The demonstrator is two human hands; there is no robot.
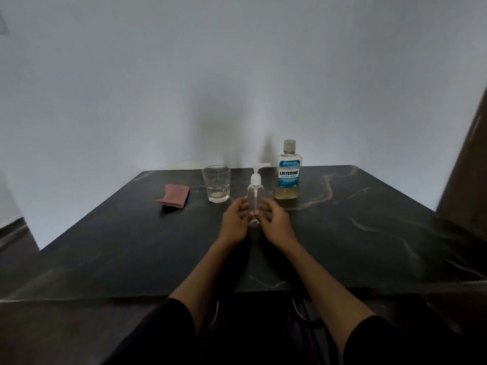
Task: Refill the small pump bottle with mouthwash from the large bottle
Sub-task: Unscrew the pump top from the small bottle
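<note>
On the dark marble-patterned table (355, 233), near its middle, the small clear pump bottle (255, 196) stands upright with its white pump head pointing to the right. It looks empty, though the clear plastic makes this hard to judge. Both hands are around its lower part: the left hand (235, 222) wraps it from the left with curled fingers, and the right hand (276, 223) holds it from the right, the thumb lying across the front of the bottle.

Just behind and to the right of the pump bottle stands the large Listerine mouthwash bottle (288, 175), upright, cap on, close to the far edge of the table. Yellowish liquid fills only its lowest part. Between the two bottles there is a narrow gap; they do not touch.

To the left of the pump bottle is a faceted drinking glass (216, 183), upright, near the far edge as well. Further left lies a folded pink cloth (174, 195), flat on the surface and well apart from the glass.

The table top is open in front of the hands up to the near edge, and wide free surface is also at the right side. A pale wall (237, 75) rises directly behind the far edge. At the right border of the view a dark brown upright surface (466, 167) stands beside the table.
</note>
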